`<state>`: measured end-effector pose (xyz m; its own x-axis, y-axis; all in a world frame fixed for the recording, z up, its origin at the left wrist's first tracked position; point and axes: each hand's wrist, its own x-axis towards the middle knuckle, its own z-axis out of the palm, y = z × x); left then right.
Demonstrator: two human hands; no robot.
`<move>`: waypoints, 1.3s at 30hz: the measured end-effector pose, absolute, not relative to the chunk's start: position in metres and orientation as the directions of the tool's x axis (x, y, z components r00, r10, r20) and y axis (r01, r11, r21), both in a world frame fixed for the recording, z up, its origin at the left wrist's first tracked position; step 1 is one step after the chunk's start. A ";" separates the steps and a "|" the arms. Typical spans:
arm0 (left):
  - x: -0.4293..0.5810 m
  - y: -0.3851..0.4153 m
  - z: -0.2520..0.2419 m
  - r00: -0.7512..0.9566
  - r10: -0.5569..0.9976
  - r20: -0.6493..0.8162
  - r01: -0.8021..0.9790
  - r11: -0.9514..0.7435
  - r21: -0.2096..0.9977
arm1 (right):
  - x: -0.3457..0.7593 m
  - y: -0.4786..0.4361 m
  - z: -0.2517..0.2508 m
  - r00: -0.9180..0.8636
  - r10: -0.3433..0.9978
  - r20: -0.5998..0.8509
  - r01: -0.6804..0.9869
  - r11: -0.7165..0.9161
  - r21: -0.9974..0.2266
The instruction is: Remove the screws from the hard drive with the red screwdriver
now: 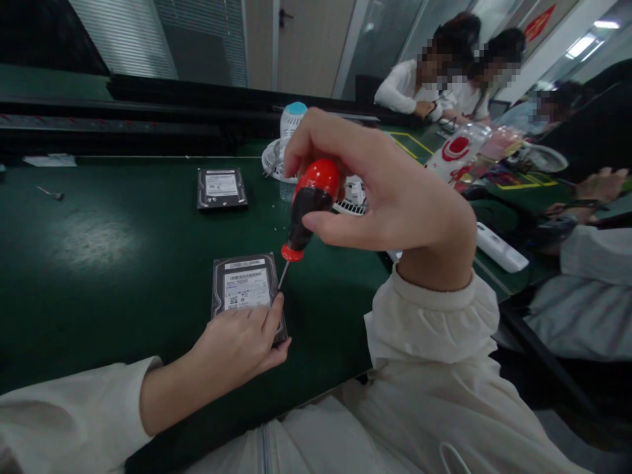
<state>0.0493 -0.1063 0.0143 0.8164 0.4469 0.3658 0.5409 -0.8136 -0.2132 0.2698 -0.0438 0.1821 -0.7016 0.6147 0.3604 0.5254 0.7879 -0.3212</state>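
Note:
A hard drive (pixel 245 284) with a white label lies flat on the green table (pixel 99 263) in front of me. My left hand (pixel 241 342) rests on its near edge, fingers closed down on the casing and holding it steady. My right hand (pixel 375 191) grips a screwdriver (pixel 310 204) with a red and black handle, held nearly upright. Its thin metal tip touches the drive's right edge, just above my left fingers.
A second hard drive (pixel 222 188) lies farther back. Behind it stand a small white fan (pixel 286 148) and a clear bottle. A loose screw or bit (pixel 52 193) lies far left. Other people sit at the right, with packets and a white remote-like bar (pixel 498 247).

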 end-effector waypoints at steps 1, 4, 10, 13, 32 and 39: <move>0.049 -0.106 0.014 0.816 0.446 0.369 0.541 -0.814 -0.212 | 0.269 -0.043 0.181 -0.691 0.624 0.365 0.538 0.781 -0.316; 0.049 -0.106 0.012 0.814 0.445 0.374 0.542 -0.812 -0.215 | 0.267 -0.043 0.179 -0.637 0.654 0.408 0.601 0.753 -0.268; 0.049 -0.105 0.013 0.819 0.452 0.352 0.544 -0.809 -0.225 | 0.270 -0.045 0.184 -0.724 0.612 0.319 0.514 0.787 -0.341; 0.049 -0.105 0.013 0.815 0.467 0.345 0.551 -0.808 -0.208 | 0.271 -0.045 0.184 -0.665 0.661 0.348 0.581 0.750 -0.316; 0.050 -0.106 0.014 0.818 0.449 0.360 0.541 -0.813 -0.214 | 0.269 -0.041 0.178 -0.636 0.673 0.378 0.622 0.737 -0.266; 0.048 -0.107 0.012 0.822 0.440 0.362 0.537 -0.811 -0.232 | 0.271 -0.043 0.182 -0.718 0.612 0.332 0.536 0.790 -0.297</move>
<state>0.0476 -0.1066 0.0116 0.8217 0.4398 0.3625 0.5366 -0.8113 -0.2319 0.2714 -0.0434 0.1819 -0.7179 0.6119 0.3320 0.5359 0.7902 -0.2973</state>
